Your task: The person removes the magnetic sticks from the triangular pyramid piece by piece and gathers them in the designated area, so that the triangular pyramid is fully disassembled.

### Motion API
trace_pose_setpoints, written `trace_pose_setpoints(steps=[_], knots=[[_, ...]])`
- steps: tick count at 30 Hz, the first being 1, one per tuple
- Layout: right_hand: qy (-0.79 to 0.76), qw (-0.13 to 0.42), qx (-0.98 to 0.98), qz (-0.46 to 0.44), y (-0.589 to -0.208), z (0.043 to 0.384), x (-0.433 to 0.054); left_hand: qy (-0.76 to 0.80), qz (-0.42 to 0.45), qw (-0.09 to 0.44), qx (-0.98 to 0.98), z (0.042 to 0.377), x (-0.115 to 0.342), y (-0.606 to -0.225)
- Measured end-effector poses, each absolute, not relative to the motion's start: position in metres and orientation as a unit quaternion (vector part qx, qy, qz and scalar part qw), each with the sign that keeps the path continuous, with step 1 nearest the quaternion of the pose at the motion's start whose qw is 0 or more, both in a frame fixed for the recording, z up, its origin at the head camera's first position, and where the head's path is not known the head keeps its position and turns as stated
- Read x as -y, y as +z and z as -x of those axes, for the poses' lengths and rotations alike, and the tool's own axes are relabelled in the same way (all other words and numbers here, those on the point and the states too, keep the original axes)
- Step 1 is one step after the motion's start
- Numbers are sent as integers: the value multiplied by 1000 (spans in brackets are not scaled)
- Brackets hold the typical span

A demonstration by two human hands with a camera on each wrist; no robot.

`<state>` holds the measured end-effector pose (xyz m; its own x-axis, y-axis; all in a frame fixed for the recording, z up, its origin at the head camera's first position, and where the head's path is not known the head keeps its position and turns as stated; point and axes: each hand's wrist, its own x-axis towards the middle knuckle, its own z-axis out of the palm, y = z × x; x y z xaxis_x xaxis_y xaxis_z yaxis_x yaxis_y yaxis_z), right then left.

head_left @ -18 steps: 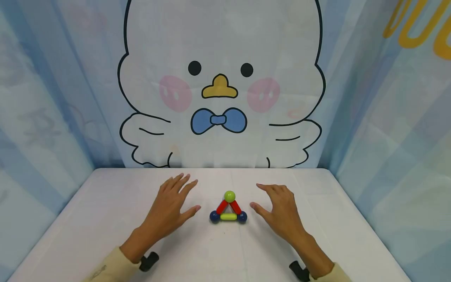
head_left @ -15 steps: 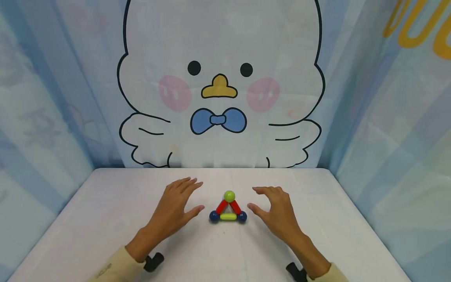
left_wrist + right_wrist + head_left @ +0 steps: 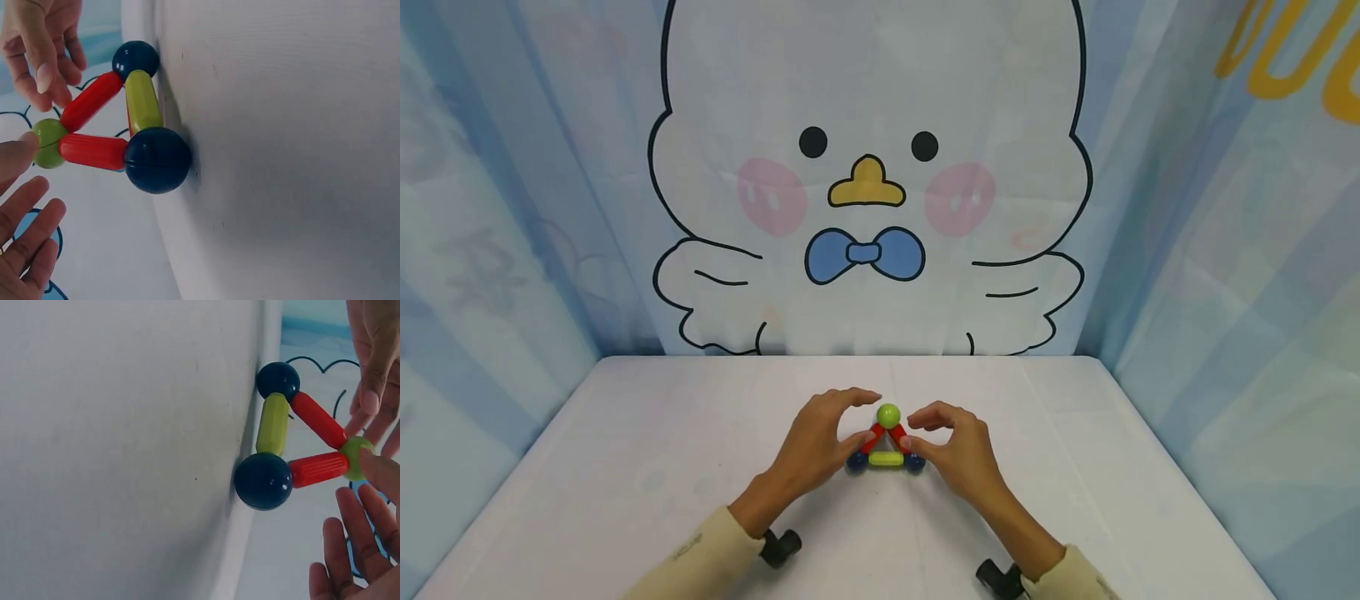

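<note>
- One hand of mine, the left hand [image 3: 817, 442], has come in from well left of the green ball [image 3: 888, 416] to just beside it. Its fingers stand apart from the thumb; the thumb overlaps the ball in the left wrist view, but I cannot tell whether it touches.
- My right hand [image 3: 958, 454] has closed in likewise, from the green ball's right. Its fingers and thumb are apart too, contact again unclear.
- As I judge it, this puts the joined pieces within my reach from both sides, with nothing gripped yet.
- Left of and below the green ball, the left navy ball [image 3: 157, 160] rests glossy on the desk [image 3: 662, 433]; the left red rod [image 3: 94, 152] slopes up from it.
- The green ball itself, bright and smooth, is the raised peak of a triangle standing between my hands.
- Beneath it, the yellow-green rod [image 3: 886, 459] links both navy balls.
- To its right, the ribbed right red rod [image 3: 319, 470] runs down to the right navy ball [image 3: 263, 481].
</note>
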<state>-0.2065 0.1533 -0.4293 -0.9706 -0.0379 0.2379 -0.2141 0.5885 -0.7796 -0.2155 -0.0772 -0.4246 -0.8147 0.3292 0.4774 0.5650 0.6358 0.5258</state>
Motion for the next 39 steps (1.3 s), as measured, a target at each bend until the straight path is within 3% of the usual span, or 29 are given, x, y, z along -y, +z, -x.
trace_pose_setpoints(steps=[39], knots=[[486,95,865,-81,-444,223,-142,-364,292,112,878,235,56,-428]])
